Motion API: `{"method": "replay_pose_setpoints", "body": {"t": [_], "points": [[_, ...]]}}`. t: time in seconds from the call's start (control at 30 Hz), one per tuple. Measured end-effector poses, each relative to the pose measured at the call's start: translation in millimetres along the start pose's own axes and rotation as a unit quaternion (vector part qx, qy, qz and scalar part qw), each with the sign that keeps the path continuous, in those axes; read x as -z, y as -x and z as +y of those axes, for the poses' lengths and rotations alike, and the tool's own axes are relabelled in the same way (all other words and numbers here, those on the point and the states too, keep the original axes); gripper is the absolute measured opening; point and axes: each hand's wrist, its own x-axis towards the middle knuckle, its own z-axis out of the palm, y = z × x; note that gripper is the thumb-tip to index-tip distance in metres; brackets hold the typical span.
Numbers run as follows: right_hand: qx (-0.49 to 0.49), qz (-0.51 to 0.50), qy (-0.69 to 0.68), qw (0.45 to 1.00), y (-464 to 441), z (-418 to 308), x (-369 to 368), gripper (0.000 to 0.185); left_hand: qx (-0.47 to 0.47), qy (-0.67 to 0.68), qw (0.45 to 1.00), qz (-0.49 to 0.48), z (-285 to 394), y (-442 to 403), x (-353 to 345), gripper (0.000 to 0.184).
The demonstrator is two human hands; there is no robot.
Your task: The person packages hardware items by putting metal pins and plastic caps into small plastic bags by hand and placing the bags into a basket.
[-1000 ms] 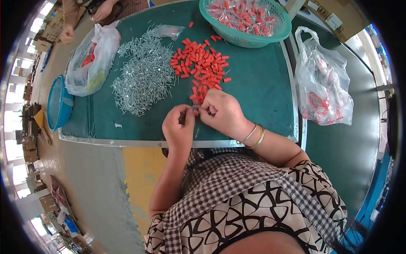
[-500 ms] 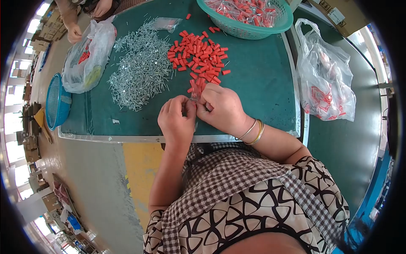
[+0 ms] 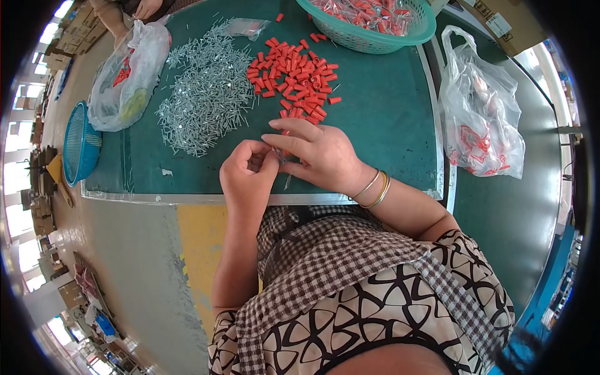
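Note:
A small clear plastic bag (image 3: pixel 280 156) is between my hands near the table's front edge, with something red partly visible by it. My left hand (image 3: pixel 247 172) pinches the bag with thumb and forefinger, the other fingers curled. From the other side, my right hand (image 3: pixel 328 156) holds it between thumb and fingers, its upper fingers stretched over the top. Exactly what lies inside the bag is hidden by the fingers. Just beyond is a pile of red tapered plastic caps (image 3: pixel 294 72). Left of them, a heap of silvery screws or nails (image 3: pixel 203 103) covers the table.
A green basket (image 3: pixel 375 42) of bagged red parts stands at the back. White plastic bags lie at left (image 3: pixel 140 75) and hang at right (image 3: pixel 481 106). A blue basket (image 3: pixel 81 147) sits beyond the left edge. Another person's hand (image 3: pixel 150 7) is at the upper left.
My right hand has opened from a fist-like pinch, its fingers stretching left over the bag. My left hand has shifted slightly left. The other person's hand has moved behind the white bag.

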Motion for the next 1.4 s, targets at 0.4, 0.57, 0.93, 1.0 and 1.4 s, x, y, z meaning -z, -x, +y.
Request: {"method": "replay_pose_setpoints", "body": {"t": [0.4,0.57,0.93,1.0,1.4], "points": [[-0.078,-0.036,-0.108,0.99,-4,-5,8,0.044,-0.002,0.016,1.0,-0.006,-5,-3,4,0.003],[-0.162,0.001,-0.227,0.96,-3,1,2,0.039,-0.243,-0.103,0.964,0.011,-15,-6,14,0.015],[-0.227,-0.069,-0.268,0.934,-4,-4,6,0.032,-0.277,-0.18,0.942,-0.056,-16,-2,14,0.023],[-0.247,-0.056,-0.291,0.923,-4,-2,5,0.031,-0.247,-0.146,0.958,-0.021,-18,-2,18,0.022],[-0.276,-0.05,-0.345,0.896,-3,2,1,0.031,-0.274,-0.498,0.823,-0.013,-49,-71,54,0.009]]}}
